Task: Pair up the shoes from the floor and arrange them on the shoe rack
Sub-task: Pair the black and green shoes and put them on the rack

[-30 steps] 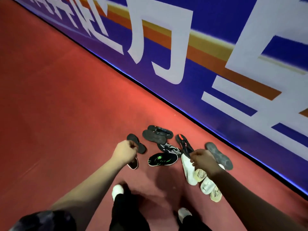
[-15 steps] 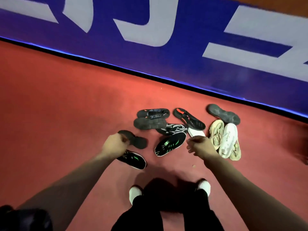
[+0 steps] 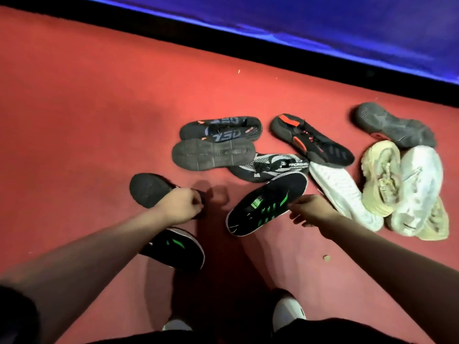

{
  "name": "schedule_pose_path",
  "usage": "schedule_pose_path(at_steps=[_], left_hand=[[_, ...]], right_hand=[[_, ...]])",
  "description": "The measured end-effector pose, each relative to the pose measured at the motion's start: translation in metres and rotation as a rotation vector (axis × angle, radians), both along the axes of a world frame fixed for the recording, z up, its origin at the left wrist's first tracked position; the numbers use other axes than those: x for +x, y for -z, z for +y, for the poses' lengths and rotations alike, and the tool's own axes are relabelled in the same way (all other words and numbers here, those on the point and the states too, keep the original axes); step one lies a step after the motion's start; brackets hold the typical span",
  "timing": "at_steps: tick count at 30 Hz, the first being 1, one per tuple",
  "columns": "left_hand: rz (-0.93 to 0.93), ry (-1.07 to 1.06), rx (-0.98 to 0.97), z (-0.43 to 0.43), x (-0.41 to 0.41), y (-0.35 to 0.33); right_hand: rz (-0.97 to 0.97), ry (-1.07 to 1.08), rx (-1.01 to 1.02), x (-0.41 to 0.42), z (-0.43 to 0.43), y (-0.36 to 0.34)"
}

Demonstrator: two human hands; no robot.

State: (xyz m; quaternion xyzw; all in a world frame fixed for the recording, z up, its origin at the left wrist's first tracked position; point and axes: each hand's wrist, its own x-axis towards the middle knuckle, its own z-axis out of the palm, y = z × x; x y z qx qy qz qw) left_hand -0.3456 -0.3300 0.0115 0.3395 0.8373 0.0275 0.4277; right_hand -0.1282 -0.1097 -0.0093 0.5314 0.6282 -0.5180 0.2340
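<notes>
The person is working through the pairing step, gathering matches out of the heap before anything goes to the shoe rack, which is not in view. The left hand (image 3: pixel 180 206) is curling closed around the heel end of a dark shoe (image 3: pixel 149 189) lying sole-up on the floor, and a black shoe with green stripes (image 3: pixel 177 252) is lying just under that forearm. The right hand (image 3: pixel 311 211) is reaching with fingers loosely spread and is holding nothing, its fingertips just touching or nearly touching the edge of the second green-striped shoe (image 3: pixel 267 207) (I cannot tell whether contact is made). My judgement is that the next move is calling for the right hand to close on that shoe and bring it to its mate by the left forearm, while the left hand is needing a partner for its dark shoe, perhaps the sole-up shoe (image 3: pixel 213 155) further back. The other shoes are lying jumbled close together: a black shoe with orange trim (image 3: pixel 313 142), a patterned black-and-white shoe (image 3: pixel 268 167), a white shoe (image 3: pixel 342 194) turned over, a cream shoe (image 3: pixel 382 177), and a grey shoe (image 3: pixel 395 127). The red floor (image 3: pixel 87 108) is looking like a matte carpet or mat, and a blue wall panel (image 3: pixel 323 18) with a black base strip is running along its far edge.
</notes>
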Motion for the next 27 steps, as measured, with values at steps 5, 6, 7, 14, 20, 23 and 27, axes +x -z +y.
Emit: schedule_pose_path(at_steps=[5,6,7,14,20,23,27], left_hand=[[-0.037,0.003,-0.070,0.005,-0.019,0.093],[-0.055,-0.001,-0.068,0.008,-0.021,0.107],[-0.073,-0.006,-0.059,0.013,-0.023,0.122],[-0.096,-0.058,0.001,0.027,-0.026,0.143],[-0.050,0.075,-0.058,0.013,-0.031,0.135],[-0.018,0.129,-0.072,0.011,-0.043,0.127],[0.125,0.296,-0.156,-0.002,-0.044,0.106]], right_hand=[[-0.063,0.016,0.008,0.002,0.018,0.103],[-0.072,0.029,0.024,0.001,0.021,0.116],[-0.076,0.031,0.040,0.000,0.025,0.127],[-0.177,0.104,-0.060,0.015,0.034,0.125],[0.073,0.445,-0.183,0.020,0.031,0.135],[0.165,0.387,-0.165,0.012,0.040,0.132],[0.230,0.296,-0.125,-0.002,0.041,0.114]])
